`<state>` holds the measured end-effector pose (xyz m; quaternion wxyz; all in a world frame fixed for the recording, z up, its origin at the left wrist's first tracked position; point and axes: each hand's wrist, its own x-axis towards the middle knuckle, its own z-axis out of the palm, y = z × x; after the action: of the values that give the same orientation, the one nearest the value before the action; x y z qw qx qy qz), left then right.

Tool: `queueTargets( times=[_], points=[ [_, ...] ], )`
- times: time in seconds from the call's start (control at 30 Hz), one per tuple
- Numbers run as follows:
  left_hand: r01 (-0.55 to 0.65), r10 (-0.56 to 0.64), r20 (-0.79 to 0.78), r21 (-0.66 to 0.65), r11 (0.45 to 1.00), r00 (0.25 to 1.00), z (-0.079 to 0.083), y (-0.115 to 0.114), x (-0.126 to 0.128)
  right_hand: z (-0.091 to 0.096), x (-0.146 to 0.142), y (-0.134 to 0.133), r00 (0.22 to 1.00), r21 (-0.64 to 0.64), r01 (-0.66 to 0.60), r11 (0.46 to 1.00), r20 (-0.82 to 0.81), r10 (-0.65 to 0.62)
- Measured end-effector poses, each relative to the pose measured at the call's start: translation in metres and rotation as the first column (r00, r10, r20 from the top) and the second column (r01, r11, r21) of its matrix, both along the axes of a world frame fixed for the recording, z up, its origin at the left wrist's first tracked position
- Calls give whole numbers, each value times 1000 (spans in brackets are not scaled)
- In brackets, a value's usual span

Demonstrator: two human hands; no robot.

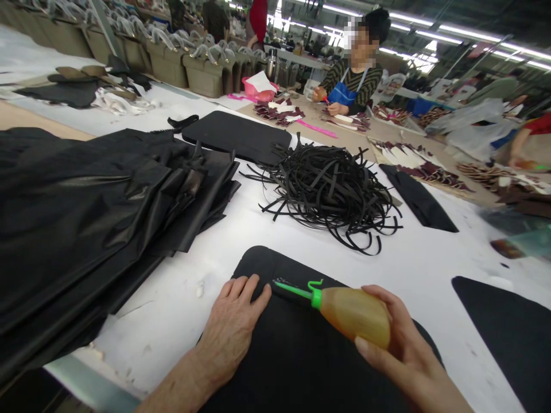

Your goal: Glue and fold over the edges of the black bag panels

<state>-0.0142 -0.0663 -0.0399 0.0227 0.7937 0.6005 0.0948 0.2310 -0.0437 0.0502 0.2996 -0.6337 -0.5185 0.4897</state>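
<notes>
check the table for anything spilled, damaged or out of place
The heap of black strips beyond the black panel looks untidy, its ends tangled and sprawling loose. A small white scrap lies stray on the table beside the left hand. Nothing looks clearly spilled or damaged.

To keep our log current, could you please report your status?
Left hand on black panel. Right hand holding amber bottle, green nozzle over panel. Black strips heaped beyond, apart from panel.
</notes>
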Motion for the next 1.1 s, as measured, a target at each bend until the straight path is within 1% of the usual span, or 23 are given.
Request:
queueTargets(
  times=[0.03, 0.1, 0.17, 0.2, 0.27, 0.33, 0.4, 0.47, 0.53, 0.73, 0.93, 1.1],
  points=[
    [0, 0, 2, -1, 1000, 1000, 0, 0, 0, 2, 2, 0, 997, -25, 34, 999, -69, -35],
    [0, 0, 2, 0, 1000, 1000, 0, 0, 0, 4, 7, 1, 978, -37, 100, 994, -180, -105],
    [-1, 1, 0, 6, 1000, 1000, 0, 0, 0, 1, 11, 2, 957, -19, 167, 986, -238, -167],
    [-2, 2, 0, 9, 1000, 1000, -1, 0, 0, -1, 12, 3, 952, -13, 196, 981, -239, -193],
    [-3, 3, -2, 13, 1000, 1000, -2, -1, 0, -6, 12, 3, 962, 10, 221, 975, -168, -216],
    [-5, 5, -5, 18, 1000, 1000, -2, -1, 0, -10, 10, 3, 979, 69, 203, 977, -22, -202],
    [-9, 9, -9, 23, 1000, 1000, -2, -1, 0, -11, 8, 3, 981, 146, 141, 979, 115, -158],
    [-8, 8, -10, 30, 1000, 1000, -2, -1, 0, -11, 5, 3, 978, 191, 62, 980, 186, -98],
    [-6, 7, -9, 33, 999, 1000, -1, -1, 0, -9, 1, 2, 977, 208, 11, 978, 207, -55],
    [-5, 6, -2, 32, 999, 1000, 0, 0, 0, -7, -14, 0, 968, 249, 44, 967, 229, -103],
    [-4, 4, 8, 24, 1000, 1000, -1, -1, 0, -17, -4, 4, 958, 218, -5, 976, 280, -57],
    [-4, 4, 0, 28, 1000, 1000, -1, 0, 0, -20, 3, 4, 953, 246, -1, 969, 294, -74]
  ],
)
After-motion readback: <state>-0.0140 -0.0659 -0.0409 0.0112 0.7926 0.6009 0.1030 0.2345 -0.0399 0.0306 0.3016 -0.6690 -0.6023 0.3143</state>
